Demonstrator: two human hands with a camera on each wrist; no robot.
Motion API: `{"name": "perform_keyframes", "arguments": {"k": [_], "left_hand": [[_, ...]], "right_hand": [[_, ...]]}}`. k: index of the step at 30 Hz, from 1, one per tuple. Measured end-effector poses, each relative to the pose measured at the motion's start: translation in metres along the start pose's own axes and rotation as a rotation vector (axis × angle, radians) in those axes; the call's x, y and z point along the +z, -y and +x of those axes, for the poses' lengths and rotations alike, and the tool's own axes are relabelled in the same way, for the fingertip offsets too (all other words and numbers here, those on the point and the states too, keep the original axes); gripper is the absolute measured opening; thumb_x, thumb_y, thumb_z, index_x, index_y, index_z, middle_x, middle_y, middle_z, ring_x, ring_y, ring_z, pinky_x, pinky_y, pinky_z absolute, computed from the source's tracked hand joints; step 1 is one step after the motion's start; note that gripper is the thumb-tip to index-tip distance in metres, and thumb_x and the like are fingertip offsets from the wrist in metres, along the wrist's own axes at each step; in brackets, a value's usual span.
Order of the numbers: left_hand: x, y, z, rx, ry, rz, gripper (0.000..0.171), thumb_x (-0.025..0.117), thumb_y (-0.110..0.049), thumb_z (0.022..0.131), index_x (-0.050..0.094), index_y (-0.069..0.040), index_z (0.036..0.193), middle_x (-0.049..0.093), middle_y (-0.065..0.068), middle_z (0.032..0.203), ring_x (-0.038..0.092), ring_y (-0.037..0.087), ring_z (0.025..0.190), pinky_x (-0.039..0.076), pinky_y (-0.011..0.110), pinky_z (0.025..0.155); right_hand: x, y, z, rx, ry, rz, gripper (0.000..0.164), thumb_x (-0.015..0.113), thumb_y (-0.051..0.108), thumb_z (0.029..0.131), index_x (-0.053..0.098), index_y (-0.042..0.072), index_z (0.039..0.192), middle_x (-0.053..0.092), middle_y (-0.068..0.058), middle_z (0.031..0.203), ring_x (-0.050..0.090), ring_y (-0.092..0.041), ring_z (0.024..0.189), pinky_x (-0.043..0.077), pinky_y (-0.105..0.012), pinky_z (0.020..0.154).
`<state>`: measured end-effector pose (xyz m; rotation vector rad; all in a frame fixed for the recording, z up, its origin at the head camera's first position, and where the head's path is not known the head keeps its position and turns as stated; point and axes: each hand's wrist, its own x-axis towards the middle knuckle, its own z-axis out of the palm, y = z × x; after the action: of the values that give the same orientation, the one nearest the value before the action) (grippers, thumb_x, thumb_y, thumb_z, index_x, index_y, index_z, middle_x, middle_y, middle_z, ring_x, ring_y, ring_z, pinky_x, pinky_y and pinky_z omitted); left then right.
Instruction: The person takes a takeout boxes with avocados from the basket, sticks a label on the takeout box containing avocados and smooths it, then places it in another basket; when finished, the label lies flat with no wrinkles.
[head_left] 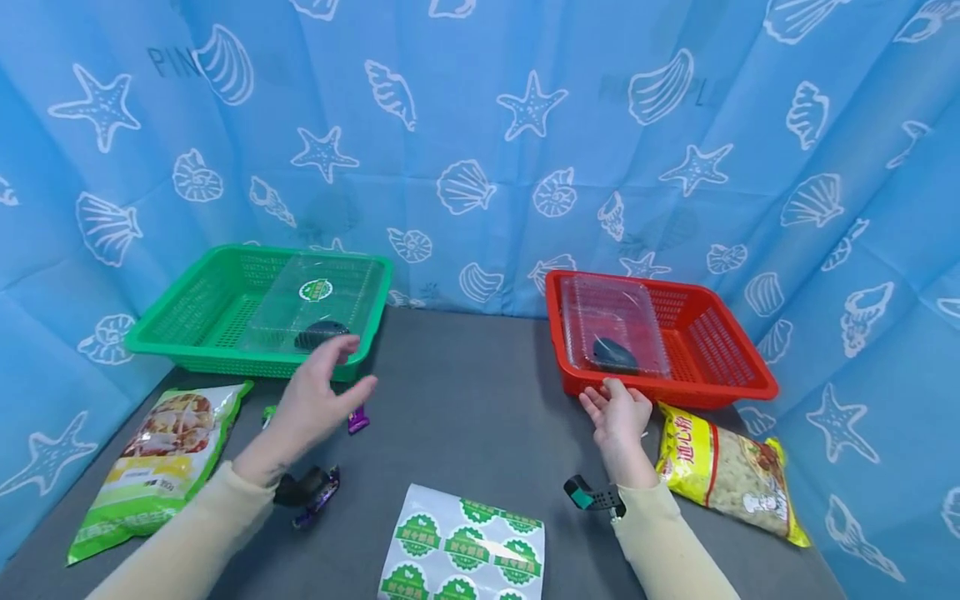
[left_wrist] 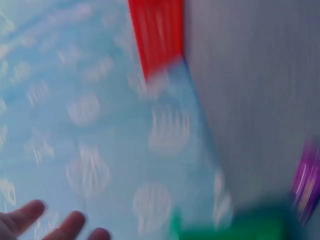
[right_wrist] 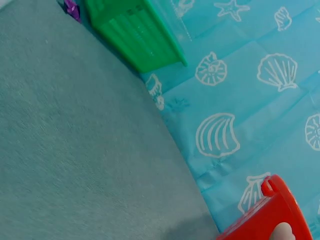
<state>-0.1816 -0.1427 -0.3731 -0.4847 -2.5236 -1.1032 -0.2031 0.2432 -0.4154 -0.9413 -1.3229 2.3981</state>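
Note:
My left hand (head_left: 311, 408) hovers by the front right corner of the green basket (head_left: 217, 362), fingers and thumb spread, holding nothing. In that basket lies a clear plastic box (head_left: 348, 292) with a round green sticker (head_left: 316, 290) on its lid and a dark oval item (head_left: 318, 333) visible through it. My right hand (head_left: 621, 417) touches the front wall of the red basket (head_left: 675, 393); a fingertip (right_wrist: 283, 232) shows against it in the right wrist view. A second clear plastic box (head_left: 615, 304) sits inside, with a dark oval item (head_left: 615, 356). Blur softens the left wrist view.
A sheet of round green stickers (head_left: 465, 546) lies at the front middle. A green-and-white food bag (head_left: 157, 467) is on the left, a yellow bag (head_left: 727, 475) on the right. Purple wrapped pieces (head_left: 358, 419) lie near my left hand. A blue curtain (head_left: 465, 100) hangs behind.

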Motion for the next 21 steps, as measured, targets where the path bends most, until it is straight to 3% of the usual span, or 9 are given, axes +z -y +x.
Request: {"name": "perform_keyframes", "arguments": {"k": [2,6,9,12,16,18,21], "left_hand": [[0.015,-0.011,-0.020,-0.047,0.096,-0.081,0.051,0.062,-0.032,0.079,0.044,-0.011,0.121,0.051,0.008,0.114,0.049,0.022,0.102,0.044,0.041,0.082],[0.037,-0.024,-0.048,-0.222,0.262,-0.265,0.047,0.063,-0.034,0.078,0.045,-0.017,0.118,0.053,0.003,0.110,0.051,0.018,0.098,0.045,0.038,0.081],[0.047,-0.030,-0.057,-0.322,0.323,-0.351,0.045,0.064,-0.033,0.077,0.047,-0.018,0.116,0.053,0.003,0.107,0.052,0.018,0.093,0.045,0.035,0.078],[0.054,-0.034,-0.055,-0.352,0.342,-0.387,0.046,0.065,-0.031,0.076,0.046,-0.018,0.116,0.053,0.004,0.106,0.053,0.018,0.090,0.047,0.032,0.074],[0.058,-0.040,-0.039,-0.343,0.272,-0.474,0.050,0.065,-0.028,0.077,0.042,-0.017,0.120,0.054,0.006,0.106,0.055,0.017,0.086,0.049,0.030,0.069],[0.055,-0.042,-0.029,-0.374,0.182,-0.590,0.049,0.061,-0.025,0.081,0.038,-0.013,0.123,0.054,0.009,0.105,0.057,0.019,0.084,0.050,0.032,0.069],[0.044,-0.036,-0.019,-0.488,-0.013,-0.828,0.047,0.054,-0.025,0.086,0.029,-0.010,0.124,0.049,0.011,0.105,0.058,0.020,0.081,0.051,0.035,0.072]], "right_hand": [[-0.003,0.000,-0.005,0.029,0.009,-0.055,0.034,0.057,0.025,0.083,0.032,0.017,0.105,0.047,-0.005,0.092,0.060,-0.018,0.072,0.051,-0.029,0.072],[-0.008,0.001,-0.018,0.037,0.060,-0.220,0.024,0.054,0.031,0.084,0.038,0.017,0.096,0.048,-0.002,0.082,0.052,-0.014,0.060,0.050,-0.023,0.061],[-0.008,0.009,-0.027,-0.108,0.123,-0.339,0.021,0.054,0.030,0.085,0.039,0.016,0.091,0.048,-0.002,0.075,0.049,-0.013,0.055,0.049,-0.022,0.052],[-0.006,0.024,-0.027,-0.351,0.166,-0.372,0.021,0.057,0.022,0.083,0.041,0.011,0.090,0.051,-0.005,0.071,0.051,-0.012,0.053,0.049,-0.023,0.049],[-0.007,0.055,-0.014,-0.622,0.179,-0.367,0.026,0.062,0.016,0.079,0.043,0.006,0.094,0.052,-0.005,0.072,0.054,-0.012,0.058,0.050,-0.021,0.051],[-0.011,0.071,-0.005,-0.697,0.166,-0.409,0.033,0.064,0.020,0.078,0.043,0.006,0.098,0.051,-0.003,0.076,0.054,-0.011,0.062,0.049,-0.019,0.053],[-0.023,0.091,0.012,-0.736,0.156,-0.435,0.040,0.067,0.024,0.075,0.042,0.009,0.102,0.050,-0.002,0.084,0.052,-0.009,0.069,0.048,-0.018,0.055]]}}
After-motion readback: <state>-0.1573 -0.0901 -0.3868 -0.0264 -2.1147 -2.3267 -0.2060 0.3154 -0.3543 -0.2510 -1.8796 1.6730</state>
